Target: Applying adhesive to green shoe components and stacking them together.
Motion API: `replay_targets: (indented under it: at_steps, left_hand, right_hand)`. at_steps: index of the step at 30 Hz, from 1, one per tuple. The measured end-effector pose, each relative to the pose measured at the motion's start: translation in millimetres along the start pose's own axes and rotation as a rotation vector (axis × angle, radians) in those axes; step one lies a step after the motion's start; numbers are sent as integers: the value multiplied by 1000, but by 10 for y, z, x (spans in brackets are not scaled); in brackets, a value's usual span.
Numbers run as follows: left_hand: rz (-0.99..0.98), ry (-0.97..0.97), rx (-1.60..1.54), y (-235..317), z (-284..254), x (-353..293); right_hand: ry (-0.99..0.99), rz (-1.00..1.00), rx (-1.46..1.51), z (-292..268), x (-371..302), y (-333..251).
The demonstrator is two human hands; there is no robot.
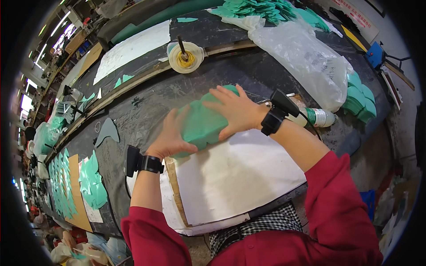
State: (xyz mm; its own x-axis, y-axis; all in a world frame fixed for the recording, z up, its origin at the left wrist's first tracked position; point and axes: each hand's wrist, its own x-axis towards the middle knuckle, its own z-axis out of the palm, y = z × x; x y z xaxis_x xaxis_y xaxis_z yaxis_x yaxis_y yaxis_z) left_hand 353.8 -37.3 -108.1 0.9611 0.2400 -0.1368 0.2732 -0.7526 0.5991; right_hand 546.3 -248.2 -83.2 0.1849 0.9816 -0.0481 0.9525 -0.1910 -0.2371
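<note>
A thick stack of green cut sheet pieces (205, 125) is between my two hands above the dark worktable (133, 119). My left hand (171, 136) grips its left end, thumb on the near side and fingers blurred along the far side. Across the right end lies my right hand (237, 110), fingers over the top and thumb at the near edge. White sheets (242, 177) lie on the table just nearer to me, partly under the stack. Both wrists wear black straps with small devices.
Behind the stack, a tape-like roll with yellow bands (185, 58) sits on a post by a long rail. At right are a clear plastic bag (306, 57), a bottle (319, 117) and another green stack (358, 99). Green pieces (92, 181) lie at left; more are piled (262, 9) far back.
</note>
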Motion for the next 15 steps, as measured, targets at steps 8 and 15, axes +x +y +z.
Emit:
replay_targets:
  at_steps: [8,15]
  left_hand:
    - [-58,-55,-24,18,-61,48]
    - [-10,18,-46,76,-5,6]
  right_hand:
    - [2,64,343,-6,65,197]
    - [559,510,1046,515,198,519]
